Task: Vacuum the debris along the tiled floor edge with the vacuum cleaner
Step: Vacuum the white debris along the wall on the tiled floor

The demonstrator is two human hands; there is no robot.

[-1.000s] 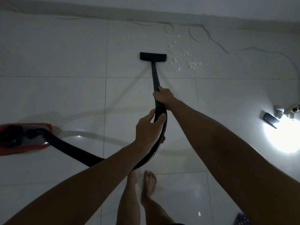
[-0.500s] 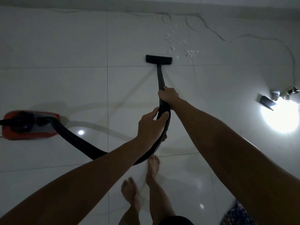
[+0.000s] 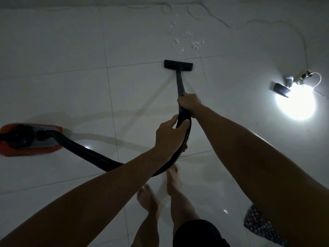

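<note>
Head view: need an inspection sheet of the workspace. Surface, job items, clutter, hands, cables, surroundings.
Surface: glossy pale tiled floor, dim, with glare spots.
Job's things: black floor nozzle flat on the tiles, short of the white debris scattered near the wall edge; red vacuum body at left, black hose running from it to the wand.
Clutter: patterned cloth at lower right.
Hands: right hand grips the wand; left hand grips the hose end below it.
Cables: thin cable looped along the wall, close to the debris, trailing right.
Surroundings: bright lamp on the floor at right; bare feet below.
</note>
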